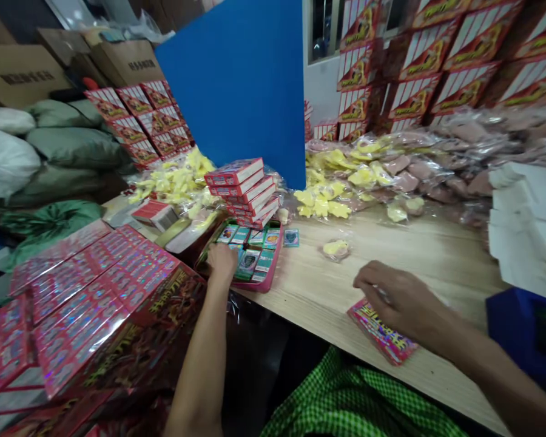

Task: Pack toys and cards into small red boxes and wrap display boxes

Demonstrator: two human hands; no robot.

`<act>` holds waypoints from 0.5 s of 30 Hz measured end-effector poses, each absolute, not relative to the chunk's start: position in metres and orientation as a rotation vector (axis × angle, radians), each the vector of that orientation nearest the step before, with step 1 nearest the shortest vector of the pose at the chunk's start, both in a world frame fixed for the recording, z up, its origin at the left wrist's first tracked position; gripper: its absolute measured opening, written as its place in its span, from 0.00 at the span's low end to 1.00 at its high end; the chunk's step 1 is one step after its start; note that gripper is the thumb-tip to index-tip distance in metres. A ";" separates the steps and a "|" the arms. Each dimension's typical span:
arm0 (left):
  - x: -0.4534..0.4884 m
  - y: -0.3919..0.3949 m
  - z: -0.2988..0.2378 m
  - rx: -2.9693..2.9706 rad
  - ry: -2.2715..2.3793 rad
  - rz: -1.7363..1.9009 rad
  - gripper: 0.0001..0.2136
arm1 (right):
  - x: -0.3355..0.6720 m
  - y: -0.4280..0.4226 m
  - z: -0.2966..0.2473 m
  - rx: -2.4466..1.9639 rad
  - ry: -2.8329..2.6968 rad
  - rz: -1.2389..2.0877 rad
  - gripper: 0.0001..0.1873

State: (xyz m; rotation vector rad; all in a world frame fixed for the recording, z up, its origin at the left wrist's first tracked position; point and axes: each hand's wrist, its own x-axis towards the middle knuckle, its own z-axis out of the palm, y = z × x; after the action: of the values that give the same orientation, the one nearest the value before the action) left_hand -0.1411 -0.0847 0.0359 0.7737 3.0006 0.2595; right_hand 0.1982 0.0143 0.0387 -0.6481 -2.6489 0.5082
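Left hand is rummaging in the tray, grip unclear; right hand is clasping a pack, risking sliding it off the table.

Reaches with left hand into pink tray of cards at desk's front edge; rests right hand on red packet.

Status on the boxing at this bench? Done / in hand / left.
Done: red boxes fill the carton at left; a stack stands behind the pink tray. In hand: left hand on card packets in that tray, right hand on a flat red pack on the table. Left, probably: heaps of bagged yellow pieces and bagged pink pieces at the back.
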 end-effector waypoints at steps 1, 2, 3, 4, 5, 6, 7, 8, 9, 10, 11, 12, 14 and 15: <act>-0.150 -0.086 0.031 0.703 3.020 0.208 0.14 | 0.180 0.010 0.039 -0.624 -2.703 0.527 0.13; -0.156 -0.087 0.026 0.656 3.027 0.166 0.15 | 0.161 0.006 0.041 -0.591 -2.763 0.530 0.13; -0.160 -0.086 0.020 0.631 3.027 0.134 0.16 | 0.142 0.003 0.044 -0.546 -2.826 0.524 0.13; -0.163 -0.086 0.015 0.620 3.024 0.112 0.16 | 0.122 -0.001 0.048 -0.494 -2.881 0.509 0.12; -0.164 -0.086 0.011 0.620 3.019 0.098 0.16 | 0.102 -0.003 0.053 -0.462 -2.924 0.481 0.12; -0.165 -0.086 0.008 0.627 3.012 0.087 0.17 | 0.082 -0.004 0.057 -0.445 -2.958 0.449 0.12; -0.166 -0.087 0.005 0.640 3.003 0.079 0.17 | 0.064 -0.005 0.061 -0.450 -2.993 0.416 0.12; -0.167 -0.088 0.003 0.658 2.995 0.071 0.17 | 0.046 -0.005 0.063 -0.476 -3.030 0.384 0.12; -0.168 -0.090 0.002 0.681 2.988 0.064 0.18 | 0.029 -0.005 0.064 -0.503 -3.058 0.360 0.12; -0.168 -0.091 0.001 0.706 2.983 0.055 0.18 | 0.013 -0.005 0.064 -0.536 -3.086 0.339 0.12; -0.169 -0.093 -0.001 0.735 2.979 0.046 0.18 | -0.001 -0.006 0.063 -0.564 -3.108 0.323 0.12; -0.170 -0.094 -0.002 0.766 2.977 0.038 0.18 | -0.013 -0.007 0.060 -0.583 -3.123 0.311 0.12; -0.172 -0.095 -0.005 0.833 2.971 0.026 0.17 | -0.032 -0.010 0.052 -0.608 -3.152 0.285 0.12; -0.173 -0.095 -0.007 0.867 2.965 0.021 0.17 | -0.039 -0.012 0.048 -0.616 -3.162 0.272 0.12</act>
State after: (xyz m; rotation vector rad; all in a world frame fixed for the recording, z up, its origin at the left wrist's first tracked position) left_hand -0.1729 -0.0947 -0.0068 0.8668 2.9654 0.0206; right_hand -0.0386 -0.0125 0.0482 -0.6160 -3.1618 0.2723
